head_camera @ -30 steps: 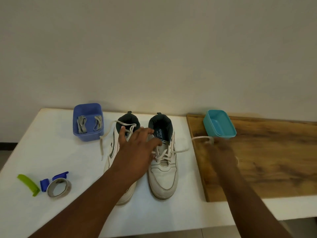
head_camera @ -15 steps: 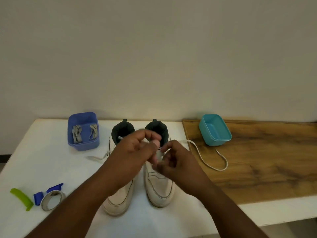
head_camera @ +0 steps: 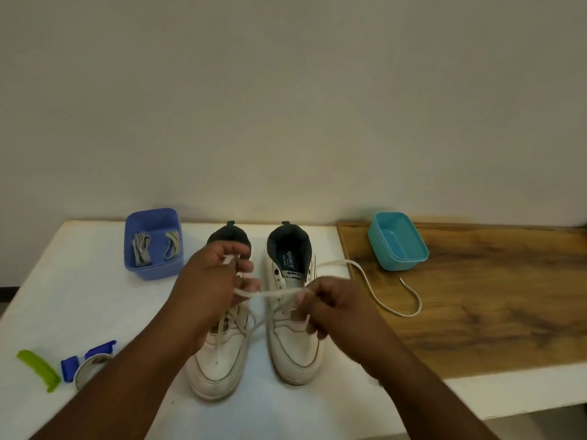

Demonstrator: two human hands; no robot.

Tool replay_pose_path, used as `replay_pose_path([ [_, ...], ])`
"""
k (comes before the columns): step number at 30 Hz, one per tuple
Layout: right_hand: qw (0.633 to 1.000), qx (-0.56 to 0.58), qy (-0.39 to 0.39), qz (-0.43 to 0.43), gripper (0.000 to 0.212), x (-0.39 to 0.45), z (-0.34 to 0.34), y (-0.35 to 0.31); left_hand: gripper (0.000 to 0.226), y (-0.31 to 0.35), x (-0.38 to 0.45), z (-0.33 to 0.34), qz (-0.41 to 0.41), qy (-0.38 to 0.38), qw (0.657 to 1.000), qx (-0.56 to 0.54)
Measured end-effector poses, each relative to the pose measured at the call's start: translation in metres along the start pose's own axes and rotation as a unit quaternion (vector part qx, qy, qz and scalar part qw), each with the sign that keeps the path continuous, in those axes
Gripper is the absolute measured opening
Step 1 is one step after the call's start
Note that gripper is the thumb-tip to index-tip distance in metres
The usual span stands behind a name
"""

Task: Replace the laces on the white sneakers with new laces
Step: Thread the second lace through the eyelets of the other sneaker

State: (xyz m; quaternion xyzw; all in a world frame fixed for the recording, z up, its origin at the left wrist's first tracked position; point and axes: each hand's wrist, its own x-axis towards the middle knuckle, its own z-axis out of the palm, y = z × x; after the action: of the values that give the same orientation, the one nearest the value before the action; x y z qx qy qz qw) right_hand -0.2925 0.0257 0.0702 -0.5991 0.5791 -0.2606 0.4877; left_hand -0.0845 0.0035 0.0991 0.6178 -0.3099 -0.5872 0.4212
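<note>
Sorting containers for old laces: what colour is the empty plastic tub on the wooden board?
Teal plastic tub, clearest in the head view.

My two bare forearms reaching in from the lower edge, no sleeves showing, my left hand and right hand ungloved, wrists and fingers unadorned

Dim, even indoor light with soft shadows and no glare; the plain beige wall looks murky, edges perhaps slightly bowed, fingers faintly motion-blurred.
</note>
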Motion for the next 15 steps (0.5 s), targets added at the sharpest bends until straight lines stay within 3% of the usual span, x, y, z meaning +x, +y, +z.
replay_pose_path([
  [2, 0.983, 0.09, 0.159, -0.031, 0.012, 0.002, 0.0, -0.003, 0.03, -0.01, -0.001, 0.001, -0.002, -0.038, 0.989, 0.142],
  [4, 0.965, 0.096, 0.231, -0.083, 0.013, 0.004, 0.005, -0.006, 0.03, -0.023, 0.0, 0.002, 0.019, -0.093, 0.956, 0.279],
  [6, 0.96, 0.093, 0.239, -0.113, 0.014, 0.003, 0.013, -0.007, 0.031, -0.034, 0.003, 0.002, 0.055, -0.121, 0.898, 0.419],
  [9, 0.951, 0.183, 0.219, -0.117, 0.012, -0.001, 0.021, -0.012, 0.033, -0.037, 0.009, -0.002, 0.136, -0.088, 0.817, 0.554],
  [13, 0.907, 0.361, 0.215, -0.043, 0.012, 0.002, 0.019, -0.017, 0.05, -0.031, 0.007, 0.0, 0.135, -0.132, 0.772, 0.606],
  [15, 0.879, 0.417, 0.231, 0.007, 0.02, 0.006, 0.014, -0.014, 0.047, -0.035, 0.001, -0.003, 0.188, -0.11, 0.748, 0.627],
])
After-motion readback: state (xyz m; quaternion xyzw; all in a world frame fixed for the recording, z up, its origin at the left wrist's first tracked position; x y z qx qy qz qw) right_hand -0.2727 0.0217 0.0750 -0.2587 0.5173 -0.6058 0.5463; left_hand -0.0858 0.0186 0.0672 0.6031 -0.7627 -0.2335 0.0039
